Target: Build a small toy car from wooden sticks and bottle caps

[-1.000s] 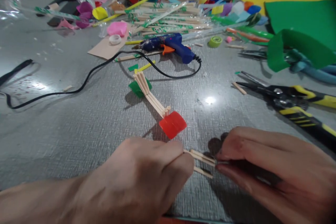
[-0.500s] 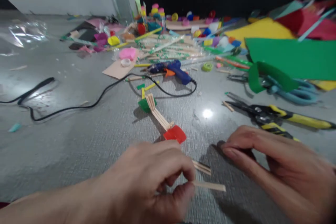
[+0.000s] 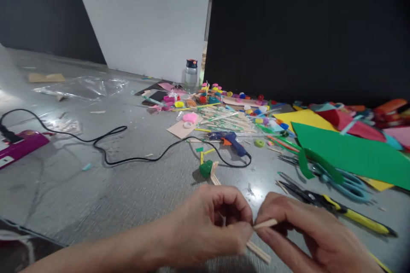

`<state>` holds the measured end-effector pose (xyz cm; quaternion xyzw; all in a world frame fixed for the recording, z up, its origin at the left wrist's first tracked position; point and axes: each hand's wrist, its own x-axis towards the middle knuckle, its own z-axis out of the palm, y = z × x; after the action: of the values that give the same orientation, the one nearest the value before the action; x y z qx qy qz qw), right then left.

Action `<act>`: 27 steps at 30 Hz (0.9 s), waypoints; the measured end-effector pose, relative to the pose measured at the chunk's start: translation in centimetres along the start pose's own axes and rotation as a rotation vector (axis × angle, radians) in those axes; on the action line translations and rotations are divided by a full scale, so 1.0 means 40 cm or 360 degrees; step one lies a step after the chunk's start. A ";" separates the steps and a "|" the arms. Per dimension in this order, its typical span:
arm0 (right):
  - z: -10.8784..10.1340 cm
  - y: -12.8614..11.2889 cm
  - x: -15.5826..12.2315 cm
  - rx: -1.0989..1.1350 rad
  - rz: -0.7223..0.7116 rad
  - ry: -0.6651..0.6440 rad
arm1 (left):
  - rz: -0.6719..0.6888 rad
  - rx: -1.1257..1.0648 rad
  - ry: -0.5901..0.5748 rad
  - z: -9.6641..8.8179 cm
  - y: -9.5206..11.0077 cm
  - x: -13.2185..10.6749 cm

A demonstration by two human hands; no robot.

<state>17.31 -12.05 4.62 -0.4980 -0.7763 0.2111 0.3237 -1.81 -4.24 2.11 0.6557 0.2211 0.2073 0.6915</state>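
Observation:
A short flat wooden stick point(image 3: 265, 224) is pinched between the fingertips of my left hand point(image 3: 221, 222) and my right hand point(image 3: 297, 230), which meet low in the view. Its near end disappears between the left thumb and forefinger. Below the hands, a few more thin wooden sticks point(image 3: 259, 251) lie on the table, partly covered by my left hand. Just beyond that hand is a green crumpled-looking piece point(image 3: 206, 169) beside a bent row of joined sticks point(image 3: 215, 175), whose lower part is hidden behind my fingers.
A blue glue gun point(image 3: 230, 138) lies ahead, its black cord point(image 3: 153, 158) running left to a purple power strip point(image 3: 25, 148). Yellow-black pliers point(image 3: 346, 211), blue-handled scissors point(image 3: 349, 185) and green sheet point(image 3: 349, 149) are at right. A stick pile point(image 3: 227, 120) and bottle point(image 3: 191, 72) stand farther back.
My right hand has come left to meet my left hand at the stick. The view has tilted up and turned left, bringing in the power strip. The red piece is now out of sight.

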 end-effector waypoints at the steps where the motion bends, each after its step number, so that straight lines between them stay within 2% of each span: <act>1: -0.001 0.001 0.004 -0.0022 0.0070 -0.0030 | -0.0016 -0.0016 0.0008 -0.003 0.000 0.001; 3: -0.008 0.004 0.016 -0.0016 0.0241 -0.0117 | -0.0037 -0.0068 0.0036 -0.009 0.001 0.003; 6: -0.027 0.021 0.056 0.0173 0.0420 -0.0281 | 0.0003 -0.0176 0.0088 -0.017 0.000 0.009; 8: -0.040 0.053 0.103 0.0251 0.0477 -0.0239 | 0.0058 -0.0235 0.0147 -0.024 0.000 0.015; 11: -0.047 0.139 0.194 0.0059 0.0582 0.0073 | 0.0151 -0.0271 0.0271 -0.042 0.005 0.024; 13: -0.038 0.210 0.257 -0.0119 0.0715 0.0186 | 0.0219 -0.0258 0.0367 -0.060 0.012 0.030; 16: -0.010 0.296 0.328 -0.0209 0.0956 0.0117 | 0.0324 -0.0297 0.0521 -0.085 0.021 0.036; 18: 0.010 0.326 0.355 -0.0142 0.1090 0.0020 | 0.0370 -0.0399 0.0578 -0.097 0.024 0.040; 20: 0.023 0.335 0.366 -0.0006 0.1200 -0.0033 | 0.0399 -0.0520 0.0591 -0.104 0.023 0.044; 23: 0.028 0.323 0.359 0.0269 0.1286 0.0027 | 0.0422 -0.0629 0.0576 -0.108 0.018 0.047; 27: 0.023 0.277 0.322 0.0661 0.1146 0.0288 | 0.0461 -0.0729 0.0523 -0.105 0.013 0.047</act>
<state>19.92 4.26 0.51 -0.6781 -0.4622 0.4181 0.3896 -2.70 0.32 2.39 0.4652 0.1818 0.4514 0.7394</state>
